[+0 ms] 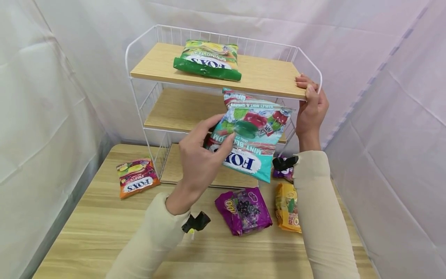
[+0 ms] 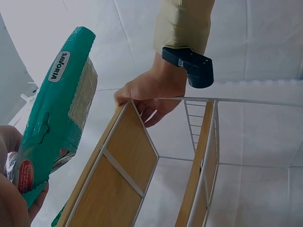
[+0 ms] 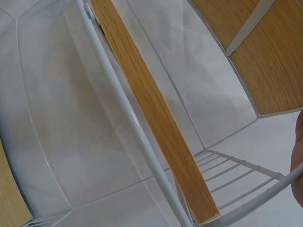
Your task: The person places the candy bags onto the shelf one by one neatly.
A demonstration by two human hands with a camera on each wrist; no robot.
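Observation:
My left hand pinches a teal bag of mint candy by its side, thumb across the printed front, and holds it up before the rack's upper shelves. In the left wrist view the teal candy bag shows its back and side. My right hand grips the right front corner of the top shelf, thumb at the front edge and fingers over the board. A green candy bag lies on that shelf, left of the middle. The white wire rack has wooden shelves.
On the table lie an orange-and-purple candy bag left of the rack, a purple grape candy bag in front, and a yellow bag partly behind my right sleeve. Another purple bag sits by the rack's right side. White cloth walls surround everything.

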